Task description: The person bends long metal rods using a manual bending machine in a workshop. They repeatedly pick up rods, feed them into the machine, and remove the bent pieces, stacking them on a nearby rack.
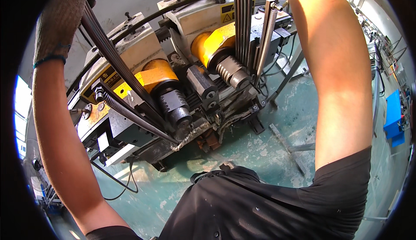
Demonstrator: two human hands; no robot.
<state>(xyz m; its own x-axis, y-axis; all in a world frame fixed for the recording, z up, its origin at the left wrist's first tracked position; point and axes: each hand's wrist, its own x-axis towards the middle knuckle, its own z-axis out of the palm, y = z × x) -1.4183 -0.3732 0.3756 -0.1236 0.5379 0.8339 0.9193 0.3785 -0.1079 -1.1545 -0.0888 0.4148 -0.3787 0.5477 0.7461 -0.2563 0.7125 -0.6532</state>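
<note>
My left hand [63, 12], in a grey-brown knit work glove with a blue-green cuff edge, is raised at the upper left. Its darkened fingertips curl around the upper end of a bundle of long, dark metal rods [110, 51]. From there the rods slant down to a machine, ending beside a ribbed dark cylinder [173, 103] under a yellow housing [157, 73]. My right forearm reaches up past the top edge, so the right hand is out of sight. A second bundle of similar rods [243, 23] stands nearly upright left of that forearm, by another yellow housing [216, 42].
Coil springs on rods [130, 110] flank the machine's near side. A black hose [149, 18] arches over its pale blocks. Below lies a worn green floor [277, 153] with a metal bar [288, 149]. A blue bin [393, 116] is at far right.
</note>
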